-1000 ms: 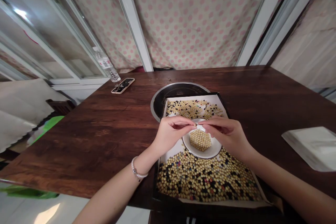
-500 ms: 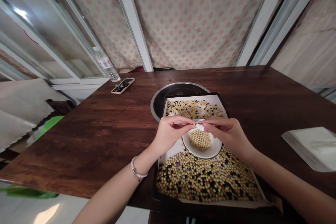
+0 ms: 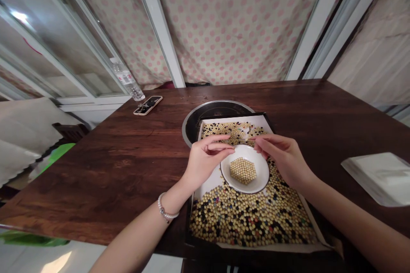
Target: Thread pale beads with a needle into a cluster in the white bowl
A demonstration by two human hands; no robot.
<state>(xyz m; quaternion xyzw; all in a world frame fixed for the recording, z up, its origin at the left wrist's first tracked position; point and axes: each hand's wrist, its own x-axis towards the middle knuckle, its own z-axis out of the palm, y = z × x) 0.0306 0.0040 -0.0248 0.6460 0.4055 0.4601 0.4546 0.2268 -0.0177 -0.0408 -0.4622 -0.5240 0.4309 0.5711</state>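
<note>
A white bowl [image 3: 262, 177] with a dark rim sits in a shallow black-edged tray [image 3: 209, 183], holding a cluster of pale yellow beads [image 3: 243, 170]. At the bowl's upper left rim, my left hand [image 3: 208, 153] has its thumb and a finger pressed together, the index finger stretched above them; anything between the tips is too small to name. My right hand [image 3: 282, 153] pinches over the bowl's upper right side. A thin tip pokes out from its fingers, but its kind is unclear. Mixed loose beads [image 3: 250, 217], mostly yellow and black, cover much of the tray.
The tray overlaps a dark round inset [image 3: 192, 126] with a silver rim in the wooden table [image 3: 128, 170]. A phone [image 3: 148, 106] and a clear water bottle [image 3: 128, 81] are at the far left. A whitish flat package [image 3: 381, 175] lies at the right.
My hands, whose fingertips met above the bowl, have moved apart. The right hand shifted slightly right and away from me; the left index finger lifted. The bowl stayed in place.
</note>
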